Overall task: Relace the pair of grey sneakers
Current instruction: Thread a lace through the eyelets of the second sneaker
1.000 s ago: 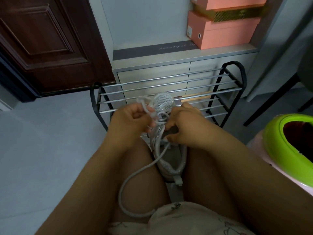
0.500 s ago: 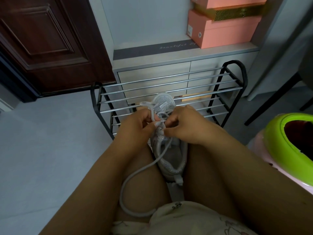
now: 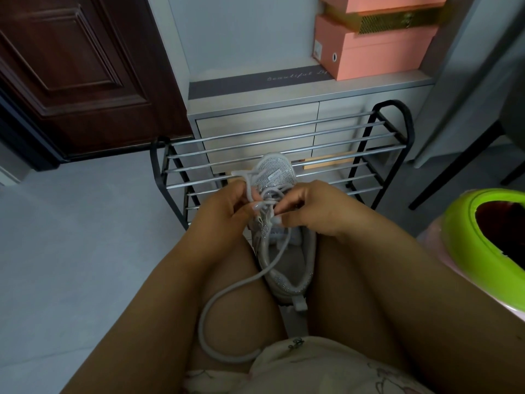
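A grey sneaker (image 3: 287,263) lies between my knees, toe pointing away from me, heel nearest. Its grey lace (image 3: 224,297) runs from the eyelets, loops down over my left thigh and ends by my shorts. My left hand (image 3: 224,211) pinches a strand of the lace at the left side of the eyelets. My right hand (image 3: 309,209) pinches another strand of the same lace at the right side. Both hands hide most of the eyelet rows. Only one sneaker shows.
A black metal shoe rack (image 3: 377,155) with silver bars stands just beyond the sneaker. Behind it is a grey cabinet (image 3: 255,123) with pink shoe boxes (image 3: 375,49) on top. A green-rimmed bin (image 3: 466,251) is at my right, a dark wooden door (image 3: 79,69) at far left.
My two hands have drawn closer together over the eyelets. The right hand lifted off the shoe's side and now pinches the lace; the loop on my thigh barely moved.
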Demonstrator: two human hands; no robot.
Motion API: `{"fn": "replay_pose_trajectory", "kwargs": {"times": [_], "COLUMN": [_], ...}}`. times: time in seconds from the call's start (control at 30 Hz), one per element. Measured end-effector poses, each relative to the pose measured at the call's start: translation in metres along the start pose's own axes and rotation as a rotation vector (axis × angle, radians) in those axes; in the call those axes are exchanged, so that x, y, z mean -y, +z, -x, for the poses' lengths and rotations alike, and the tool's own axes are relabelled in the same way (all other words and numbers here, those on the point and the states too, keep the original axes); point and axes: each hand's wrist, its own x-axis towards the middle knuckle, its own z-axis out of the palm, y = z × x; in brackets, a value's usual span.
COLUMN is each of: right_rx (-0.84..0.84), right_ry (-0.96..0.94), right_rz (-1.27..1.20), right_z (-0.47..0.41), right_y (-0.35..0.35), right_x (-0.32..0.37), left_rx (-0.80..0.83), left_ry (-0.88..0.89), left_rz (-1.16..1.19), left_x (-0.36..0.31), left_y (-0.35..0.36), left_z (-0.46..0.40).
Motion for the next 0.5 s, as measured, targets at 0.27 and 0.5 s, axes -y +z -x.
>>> {"fn": "replay_pose_trajectory", "kwargs": {"times": [0.27, 0.5], "right_rx": [0.105, 0.089], "right_ry": [-0.065, -0.125], "right_rz": [0.112, 0.228], "right_z": [0.0018, 0.0009], "right_y": [-0.0031, -0.0009], "right_x": [0.0023, 0.0038], "left_rx": [-0.026, -0.080], "left_ry": [-0.059, -0.128], "left_rz": [0.041, 0.083], "left_x": [-0.0030, -0.0055], "left_y": [0.0010, 0.0040], "left_z": [0.0029, 0.0047]}}
